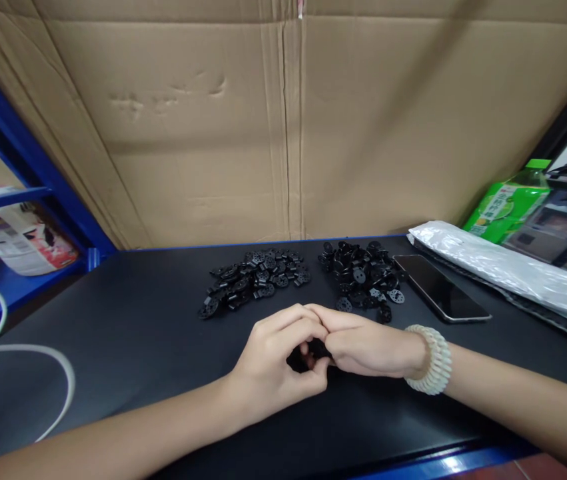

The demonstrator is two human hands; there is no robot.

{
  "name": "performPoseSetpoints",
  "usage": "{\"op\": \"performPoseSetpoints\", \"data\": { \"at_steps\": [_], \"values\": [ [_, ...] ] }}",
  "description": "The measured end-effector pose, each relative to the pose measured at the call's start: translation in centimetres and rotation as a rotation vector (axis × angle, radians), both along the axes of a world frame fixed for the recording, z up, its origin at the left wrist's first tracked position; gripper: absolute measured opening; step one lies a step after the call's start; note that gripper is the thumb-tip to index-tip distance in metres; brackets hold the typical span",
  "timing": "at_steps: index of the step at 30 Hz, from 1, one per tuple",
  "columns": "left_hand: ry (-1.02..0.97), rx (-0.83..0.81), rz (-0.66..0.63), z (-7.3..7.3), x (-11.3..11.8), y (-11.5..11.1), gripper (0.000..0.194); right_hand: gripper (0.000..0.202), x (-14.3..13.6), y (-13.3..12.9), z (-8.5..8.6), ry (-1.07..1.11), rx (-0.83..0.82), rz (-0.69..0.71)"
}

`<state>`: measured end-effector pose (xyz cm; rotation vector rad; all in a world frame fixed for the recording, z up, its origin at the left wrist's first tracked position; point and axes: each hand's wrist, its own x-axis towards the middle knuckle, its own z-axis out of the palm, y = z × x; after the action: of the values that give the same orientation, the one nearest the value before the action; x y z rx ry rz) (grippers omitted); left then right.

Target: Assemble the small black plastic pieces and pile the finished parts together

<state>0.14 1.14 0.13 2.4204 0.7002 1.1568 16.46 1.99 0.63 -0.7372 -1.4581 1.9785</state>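
Observation:
My left hand (283, 353) and my right hand (363, 343) meet over the front middle of the black table. The left fingers curl into a hollow, and the right fingers close against them. Something dark shows in the gap between the palms, but I cannot make out what it is. A coiled pale band (430, 360) circles the right wrist. Just beyond the hands lie two heaps of small black perforated plastic parts: a left heap (260, 273) and a right heap (363, 273). Several loose discs lie at the near edge of the right heap.
A phone (440, 290) lies right of the heaps, beside a silvery plastic package (503, 267). Behind the package leans a bottle with a green label (508, 203). Cardboard (198, 133) walls off the back. A white cable (66, 373) loops at the left, near a blue shelf frame (58, 187).

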Motion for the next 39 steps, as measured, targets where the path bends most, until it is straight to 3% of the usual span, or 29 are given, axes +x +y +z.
{"op": "performPoseSetpoints", "data": {
  "at_steps": [6,13,18,21,24,27,31,35,37,39],
  "values": [
    [0.079,0.235,0.095,-0.2,0.0,-0.1,0.018,0.029,-0.5,-0.4,0.4,-0.060,0.125,-0.032],
    [0.078,0.440,0.095,-0.7,-0.4,0.3,0.015,0.043,-0.7,-0.3,-0.4,0.011,0.105,0.018],
    [-0.048,0.263,0.104,-0.9,-0.9,0.7,0.016,0.038,-0.9,-0.3,-0.3,0.091,0.014,-0.001],
    [-0.122,0.040,0.131,-0.8,-1.1,0.9,0.019,0.039,-0.7,0.0,-0.1,0.131,-0.036,-0.025],
    [-0.242,-0.254,0.145,-0.7,-1.2,1.2,0.027,0.044,-0.3,0.4,-0.1,0.092,0.034,-0.090],
    [-0.269,-0.368,0.106,-0.7,-1.3,1.7,0.032,0.047,0.0,0.7,-0.4,-0.014,0.203,-0.112],
    [-0.330,-0.409,0.071,-0.6,-1.5,1.9,0.028,0.042,0.0,0.6,-0.4,-0.114,0.421,-0.169],
    [-0.289,-0.274,0.049,-0.4,-1.6,1.6,0.028,0.039,0.0,0.3,0.0,-0.189,0.561,-0.209],
    [-0.272,-0.231,0.061,-0.5,-1.6,1.3,0.033,0.037,0.4,0.4,0.5,-0.252,0.654,-0.226],
    [-0.284,-0.228,0.085,-0.6,-1.6,1.2,0.043,0.037,1.1,0.7,1.1,-0.371,0.850,-0.287]
  ]
}}
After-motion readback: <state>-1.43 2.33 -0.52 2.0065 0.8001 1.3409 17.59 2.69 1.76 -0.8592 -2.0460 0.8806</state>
